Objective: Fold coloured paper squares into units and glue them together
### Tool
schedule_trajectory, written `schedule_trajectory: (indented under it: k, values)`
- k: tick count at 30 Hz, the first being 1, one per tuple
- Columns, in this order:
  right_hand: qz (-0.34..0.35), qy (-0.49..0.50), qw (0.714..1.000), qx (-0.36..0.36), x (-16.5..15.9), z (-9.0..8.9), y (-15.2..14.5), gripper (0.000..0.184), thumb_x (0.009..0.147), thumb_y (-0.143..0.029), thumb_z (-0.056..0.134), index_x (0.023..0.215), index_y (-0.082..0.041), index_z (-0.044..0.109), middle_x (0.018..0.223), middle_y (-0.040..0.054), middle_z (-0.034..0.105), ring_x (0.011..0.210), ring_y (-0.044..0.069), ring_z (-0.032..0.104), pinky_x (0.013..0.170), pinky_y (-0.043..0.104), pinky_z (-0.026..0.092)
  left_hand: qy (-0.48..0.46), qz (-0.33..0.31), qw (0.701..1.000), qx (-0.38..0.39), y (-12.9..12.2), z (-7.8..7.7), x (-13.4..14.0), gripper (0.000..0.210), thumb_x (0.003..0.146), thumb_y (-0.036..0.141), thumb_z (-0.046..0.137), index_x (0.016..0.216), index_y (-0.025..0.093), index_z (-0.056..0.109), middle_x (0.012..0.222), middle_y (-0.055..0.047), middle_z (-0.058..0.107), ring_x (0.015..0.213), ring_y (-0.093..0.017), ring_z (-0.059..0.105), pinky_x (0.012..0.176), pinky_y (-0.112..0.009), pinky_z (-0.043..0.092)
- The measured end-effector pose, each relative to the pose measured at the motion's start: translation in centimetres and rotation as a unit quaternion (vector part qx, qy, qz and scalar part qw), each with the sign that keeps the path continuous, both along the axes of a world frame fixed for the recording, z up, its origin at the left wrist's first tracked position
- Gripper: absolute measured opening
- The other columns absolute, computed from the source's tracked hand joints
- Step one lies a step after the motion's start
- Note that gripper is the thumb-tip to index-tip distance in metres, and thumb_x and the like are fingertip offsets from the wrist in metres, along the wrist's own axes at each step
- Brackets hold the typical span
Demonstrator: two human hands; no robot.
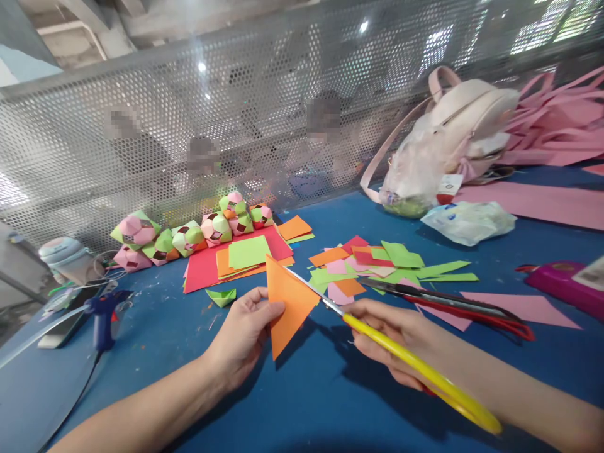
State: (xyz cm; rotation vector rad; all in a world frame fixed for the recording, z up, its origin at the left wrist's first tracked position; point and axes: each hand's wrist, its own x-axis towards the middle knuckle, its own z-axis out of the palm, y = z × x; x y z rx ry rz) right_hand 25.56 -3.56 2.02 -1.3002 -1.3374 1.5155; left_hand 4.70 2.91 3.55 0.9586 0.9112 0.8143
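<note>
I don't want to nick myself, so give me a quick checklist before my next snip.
1. Orange paper gripped in left hand: ok.
2. Scissors held in right hand: ok.
3. Left thumb clear of the blades: ok.
4. Table free of loose scraps: not ok, they lie beyond the scissors.
5. Glue gun apart from both hands: ok.
6. Glue gun switched off: cannot tell.

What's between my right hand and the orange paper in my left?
The scissors: your right hand holds the yellow handle, and the blades reach the orange paper in your left hand, as the head view shows.
</note>
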Motion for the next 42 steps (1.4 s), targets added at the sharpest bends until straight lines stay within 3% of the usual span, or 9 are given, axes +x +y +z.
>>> schedule_trajectory:
  k: [7,16,24,29,42]
  values:
    - [0.003,-0.014,1.000,-0.023,-0.1,-0.1,-0.1,0.050,0.073,-0.054,0.063,0.108,-0.024,0.045,0.070,-0.0066,0.044,0.037,0.000,0.027,0.036,0.018,0.026,-0.002,-0.003,1.000,-0.003,0.0,0.1,0.1,0.016,0.075,0.014,0.065,0.087,0.014,0.054,0.076,-0.004,0.068,0.063,-0.011,0.065,0.061,-0.021,0.051]
    - [-0.006,-0.032,0.999,-0.034,0.0,-0.3,0.1,0.048,0.068,-0.055,0.066,0.101,-0.024,0.048,0.070,-0.0074,0.039,0.038,0.000,0.026,0.035,0.018,0.028,-0.005,-0.014,1.000,0.002,0.1,0.1,0.0,0.015,0.077,0.015,0.063,0.089,0.014,0.053,0.075,-0.005,0.068,0.062,-0.013,0.066,0.061,-0.022,0.053]
    - [-0.004,-0.029,0.999,0.012,-0.2,0.1,0.0,0.047,0.075,-0.053,0.060,0.108,-0.021,0.050,0.069,-0.0046,0.044,0.042,0.003,0.028,0.036,0.017,0.029,-0.019,-0.041,0.999,-0.013,-0.7,0.0,0.1,0.016,0.077,0.016,0.063,0.087,0.014,0.052,0.076,-0.006,0.069,0.059,-0.014,0.066,0.060,-0.023,0.052]
    - [0.006,0.002,1.000,0.009,-0.4,0.5,-0.2,0.037,0.078,-0.049,0.058,0.100,-0.020,0.051,0.063,-0.0067,0.039,0.041,0.003,0.023,0.037,0.018,0.026,-0.027,-0.053,0.998,-0.007,-1.1,0.0,0.1,0.016,0.077,0.017,0.063,0.088,0.013,0.052,0.075,-0.007,0.069,0.058,-0.013,0.066,0.059,-0.021,0.051]
    - [-0.008,-0.006,0.999,-0.032,-0.7,-1.1,-0.1,0.043,0.072,-0.051,0.064,0.100,-0.022,0.049,0.062,-0.0091,0.037,0.035,0.000,0.025,0.033,0.017,0.025,-0.029,-0.059,0.998,-0.010,-1.0,-0.2,0.2,0.016,0.077,0.019,0.064,0.088,0.014,0.053,0.076,-0.006,0.068,0.059,-0.013,0.066,0.059,-0.021,0.051]
